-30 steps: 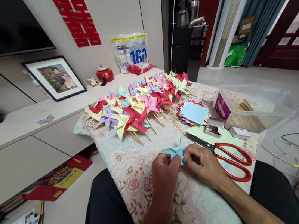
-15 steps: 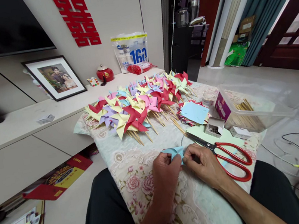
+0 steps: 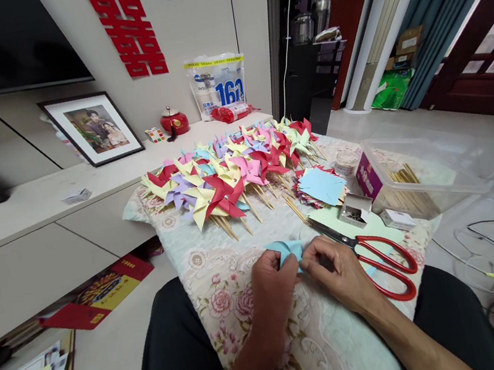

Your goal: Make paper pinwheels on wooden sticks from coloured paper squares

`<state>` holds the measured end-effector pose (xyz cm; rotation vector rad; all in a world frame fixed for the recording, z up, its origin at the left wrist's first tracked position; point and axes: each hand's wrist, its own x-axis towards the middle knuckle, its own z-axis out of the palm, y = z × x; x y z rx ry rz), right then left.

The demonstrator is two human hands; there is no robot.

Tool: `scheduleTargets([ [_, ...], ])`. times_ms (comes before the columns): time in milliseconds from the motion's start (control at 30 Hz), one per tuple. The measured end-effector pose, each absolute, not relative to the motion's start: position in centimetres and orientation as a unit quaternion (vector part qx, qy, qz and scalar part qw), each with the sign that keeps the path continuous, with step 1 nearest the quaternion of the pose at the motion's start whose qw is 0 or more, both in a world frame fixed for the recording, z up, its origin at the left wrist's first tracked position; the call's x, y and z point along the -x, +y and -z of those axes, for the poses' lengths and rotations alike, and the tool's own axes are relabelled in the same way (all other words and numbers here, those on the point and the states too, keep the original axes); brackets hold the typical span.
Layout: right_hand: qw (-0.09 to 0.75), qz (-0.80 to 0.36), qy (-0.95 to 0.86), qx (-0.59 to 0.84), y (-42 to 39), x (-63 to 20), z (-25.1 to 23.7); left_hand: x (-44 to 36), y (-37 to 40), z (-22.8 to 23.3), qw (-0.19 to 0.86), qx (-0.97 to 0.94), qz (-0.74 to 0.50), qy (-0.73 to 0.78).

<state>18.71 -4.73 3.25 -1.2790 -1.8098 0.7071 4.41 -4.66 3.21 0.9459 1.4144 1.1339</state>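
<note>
Hardly anything has moved in the head view since the earlier frame. Left hand (image 3: 272,287) keeps the folded blue paper (image 3: 287,247) pinched between thumb and fingers over the cloth-covered bench (image 3: 247,244); right hand (image 3: 337,267), nearly closed, pinches its right edge, near red-handled scissors (image 3: 355,242). Paper pinwheels (image 3: 228,182) lie beyond.

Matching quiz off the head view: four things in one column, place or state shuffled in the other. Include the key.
Things
1. Scissors
2. Light-blue paper piece
3. Clear plastic box
4. Red jar

Place or state
A. Has wooden sticks inside
B. Red-handled, lying beside the right hand
C. On the white cabinet, beside a toy cube
D. Held in the left hand, right-hand fingers at its edge

Pairs: 1-B, 2-D, 3-A, 4-C
</note>
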Motion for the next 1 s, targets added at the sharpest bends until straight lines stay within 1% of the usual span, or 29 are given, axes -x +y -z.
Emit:
scheduleTargets([
  [133, 0.513, -0.257, -0.651, 0.498, -4.8, -19.6, -3.0, -2.9, -4.1, -4.6, 0.570, -0.399, -0.447, 0.563],
  [167, 0.535, -0.266, -0.633, 0.493, -4.8, -19.9, -2.9, -2.4, -3.8, -4.9, 0.585, -0.408, -0.427, 0.556],
  [233, 0.551, -0.318, -0.608, 0.475, -4.6, -20.3, -2.6, -1.4, -3.4, -5.5, 0.620, -0.434, -0.377, 0.534],
  [367, 0.523, -0.479, -0.586, 0.393, -4.3, -20.4, -2.4, 0.2, -2.4, -6.2, 0.643, -0.516, -0.262, 0.501],
  [433, 0.487, -0.535, -0.590, 0.359, -4.3, -20.2, -2.6, 0.6, -2.0, -6.4, 0.619, -0.574, -0.218, 0.490],
  [500, 0.440, -0.561, -0.604, 0.356, -4.5, -20.0, -2.9, 0.7, -1.8, -6.6, 0.581, -0.623, -0.191, 0.487],
  [600, 0.395, -0.560, -0.624, 0.376, -4.9, -19.7, -3.2, 0.4, -1.6, -7.0, 0.519, -0.677, -0.160, 0.497],
  [767, 0.386, -0.534, -0.631, 0.410, -5.0, -19.5, -3.4, -0.4, -1.5, -8.0, 0.439, -0.726, -0.112, 0.517],
  [1000, 0.381, -0.517, -0.634, 0.431, -5.0, -19.3, -3.4, -1.4, -1.3, -8.8, 0.407, -0.749, -0.101, 0.513],
])
